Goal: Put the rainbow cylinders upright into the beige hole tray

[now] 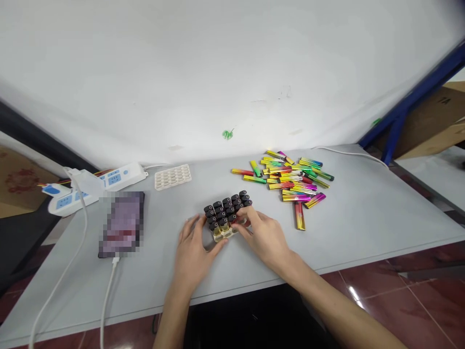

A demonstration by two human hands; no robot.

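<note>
A pale slotted tray (219,238) sits near the middle of the table, filled with several upright pieces with black tops (229,210). Some slots along its front edge show no piece. My left hand (194,249) rests at the tray's left side, thumb along the front edge and fingers round the left end. Over the tray's right front part, my right hand (262,235) pinches a black-topped piece (233,219) between thumb and forefinger. The lower end of that piece is partly hidden by the tray and fingers.
Shiny multicoloured tubes (290,177) lie heaped at the back right. A second pale slotted tray (173,177) is at the back left. Further left are a white power strip (125,177), a blurred phone (123,223) and white cables (109,295). A white wall (203,87) borders the table.
</note>
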